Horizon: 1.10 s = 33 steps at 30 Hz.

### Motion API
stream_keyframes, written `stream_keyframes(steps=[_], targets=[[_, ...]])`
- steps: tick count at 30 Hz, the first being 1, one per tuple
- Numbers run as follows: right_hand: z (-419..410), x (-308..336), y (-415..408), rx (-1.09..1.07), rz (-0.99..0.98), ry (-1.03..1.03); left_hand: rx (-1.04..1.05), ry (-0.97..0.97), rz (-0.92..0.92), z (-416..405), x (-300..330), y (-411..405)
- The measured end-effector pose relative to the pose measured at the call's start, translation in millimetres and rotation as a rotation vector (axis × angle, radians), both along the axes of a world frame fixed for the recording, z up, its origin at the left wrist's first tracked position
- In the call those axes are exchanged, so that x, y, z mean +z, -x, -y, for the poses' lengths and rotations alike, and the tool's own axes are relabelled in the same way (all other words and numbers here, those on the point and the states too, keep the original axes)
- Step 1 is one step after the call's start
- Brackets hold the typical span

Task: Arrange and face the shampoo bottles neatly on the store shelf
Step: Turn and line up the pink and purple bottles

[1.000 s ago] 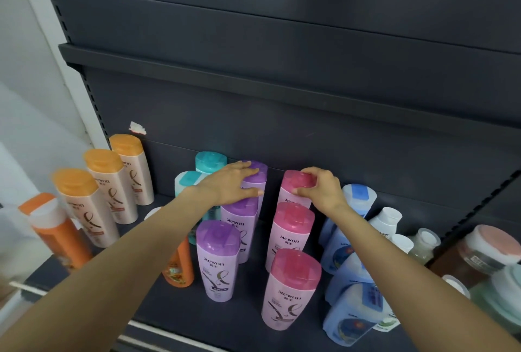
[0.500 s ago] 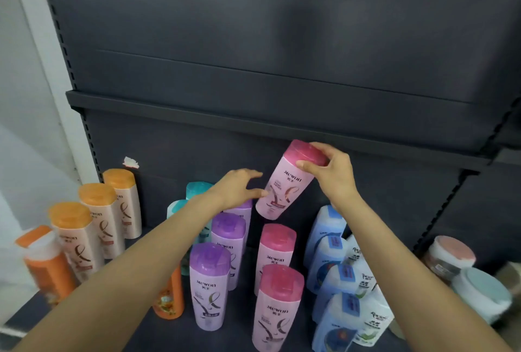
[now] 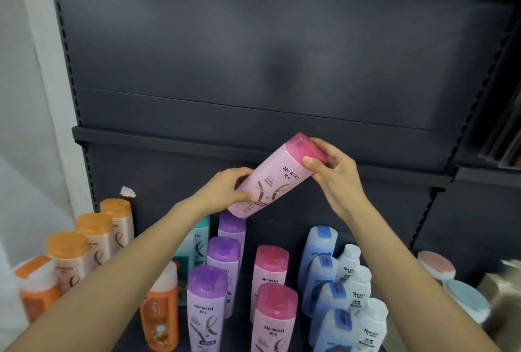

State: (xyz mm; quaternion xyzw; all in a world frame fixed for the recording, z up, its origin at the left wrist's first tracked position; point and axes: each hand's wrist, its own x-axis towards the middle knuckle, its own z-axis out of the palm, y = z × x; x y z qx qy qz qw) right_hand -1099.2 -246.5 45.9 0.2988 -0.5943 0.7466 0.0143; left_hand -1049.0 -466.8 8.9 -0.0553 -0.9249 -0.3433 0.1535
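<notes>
Nearest, purple-capped bottles [image 3: 207,309] and pink-capped bottles [image 3: 275,315] stand in rows on the shelf [image 3: 296,233]. Above them, my left hand [image 3: 225,190] grips the tilted pink shampoo bottle's [image 3: 270,182] base, and my right hand [image 3: 335,171] pinches its cap.

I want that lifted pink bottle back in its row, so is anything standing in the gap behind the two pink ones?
Nothing visible does. The pink bottle is held tilted in the air by the left hand and right hand. The spot behind the two standing pink bottles shows only bare dark shelf.
</notes>
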Motion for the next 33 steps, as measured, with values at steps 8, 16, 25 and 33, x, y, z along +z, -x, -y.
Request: stream_keyframes(steps=[8,16,25,33], targets=[[-4,0,1,0.087,0.124,-0.078,0.229,0.209,-0.167,-12,1,-20],[11,3,-1,-0.143,0.310,-0.128,0.395,0.609,-0.261,-21,1,-26],[2,-3,-6,-0.057,0.026,-0.087,0.207,0.389,0.002,3,13,-24],[-17,-26,7,0.221,0.014,-0.181,0.372,0.554,-0.235,1,6,-36]])
